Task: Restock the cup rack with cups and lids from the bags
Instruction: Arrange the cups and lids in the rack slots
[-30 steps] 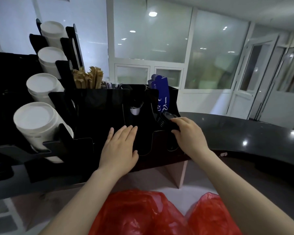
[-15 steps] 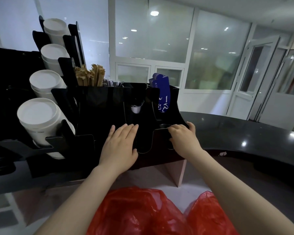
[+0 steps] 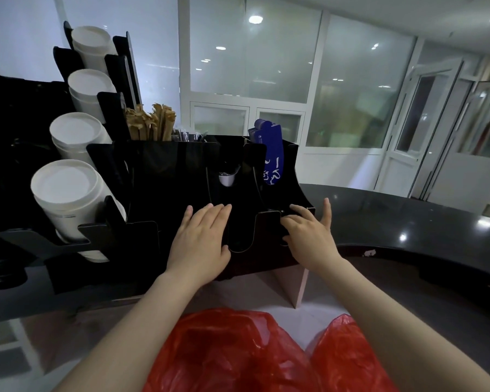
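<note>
— What did the right hand (image 3: 309,239) do in that last second?
— A second ago its fingers were curled round a stack of black lids at the mouth of the cup rack's (image 3: 167,179) right-hand slot (image 3: 277,199). Now the lids have left the hand and cannot be made out in the dark slot.
— And the hand itself?
— It sits lower, fingers loosened onto the slot's front edge, thumb lifted clear.

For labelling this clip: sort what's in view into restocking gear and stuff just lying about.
Job in hand: cup rack, white cups, red bags, left hand and right hand, both on the rack.
Lying about: wooden stirrers, blue packet, counter.
</note>
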The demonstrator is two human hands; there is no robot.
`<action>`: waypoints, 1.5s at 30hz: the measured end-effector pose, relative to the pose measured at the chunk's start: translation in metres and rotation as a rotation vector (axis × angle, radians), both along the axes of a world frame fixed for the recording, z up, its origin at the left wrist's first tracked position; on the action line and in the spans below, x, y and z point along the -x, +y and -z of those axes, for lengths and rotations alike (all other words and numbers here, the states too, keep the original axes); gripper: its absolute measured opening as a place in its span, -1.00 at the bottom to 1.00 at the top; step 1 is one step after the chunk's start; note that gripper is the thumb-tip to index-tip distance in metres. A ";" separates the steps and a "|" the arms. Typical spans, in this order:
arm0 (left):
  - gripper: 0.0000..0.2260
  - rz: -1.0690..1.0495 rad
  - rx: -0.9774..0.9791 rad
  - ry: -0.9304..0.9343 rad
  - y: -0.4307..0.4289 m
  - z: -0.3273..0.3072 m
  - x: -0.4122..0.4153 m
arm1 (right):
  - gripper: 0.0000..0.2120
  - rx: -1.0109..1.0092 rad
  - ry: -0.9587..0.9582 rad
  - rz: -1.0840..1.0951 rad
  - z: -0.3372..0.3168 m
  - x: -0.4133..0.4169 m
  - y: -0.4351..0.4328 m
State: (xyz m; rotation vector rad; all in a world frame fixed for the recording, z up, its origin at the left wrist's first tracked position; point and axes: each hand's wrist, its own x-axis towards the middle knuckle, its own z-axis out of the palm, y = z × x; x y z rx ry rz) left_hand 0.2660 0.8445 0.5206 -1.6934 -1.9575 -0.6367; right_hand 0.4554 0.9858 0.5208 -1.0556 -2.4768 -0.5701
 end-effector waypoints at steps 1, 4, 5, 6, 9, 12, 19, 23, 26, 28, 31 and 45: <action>-0.33 -0.002 0.001 -0.003 0.000 0.000 0.000 | -0.68 0.002 -0.007 0.002 0.002 0.000 -0.001; -0.33 -0.001 0.006 -0.003 0.000 0.001 0.000 | -0.63 0.014 -0.068 0.019 0.002 -0.001 -0.002; -0.33 -0.001 0.010 0.001 -0.001 0.001 0.000 | -0.61 0.018 -0.085 0.023 0.001 -0.001 -0.002; -0.32 -0.001 0.014 0.007 -0.001 0.000 -0.001 | -0.59 0.021 -0.096 0.025 0.001 -0.002 -0.002; -0.32 -0.003 0.031 0.017 -0.002 -0.001 0.001 | -0.48 0.023 -0.125 0.008 0.001 -0.001 -0.003; -0.31 -0.005 0.074 0.013 -0.004 -0.004 0.001 | -0.40 0.021 -0.084 -0.013 0.005 -0.005 -0.012; -0.30 0.022 0.140 0.100 -0.046 0.001 -0.005 | -0.69 0.004 0.328 -0.263 0.000 -0.016 -0.057; -0.36 0.122 0.062 0.116 -0.089 0.011 -0.016 | -0.74 0.055 0.312 -0.384 -0.003 -0.004 -0.098; -0.45 0.161 0.059 0.172 -0.112 0.015 -0.014 | -0.76 0.082 0.237 -0.469 0.001 0.012 -0.129; -0.49 0.147 0.040 0.185 -0.126 0.014 -0.004 | -0.76 0.083 0.233 -0.516 0.000 0.025 -0.147; -0.58 0.095 0.007 0.178 -0.154 0.012 0.021 | -0.78 0.090 0.272 -0.572 -0.004 0.048 -0.172; -0.64 -0.134 -0.126 0.022 -0.281 0.016 0.165 | -0.74 0.273 0.346 -0.664 -0.017 0.194 -0.296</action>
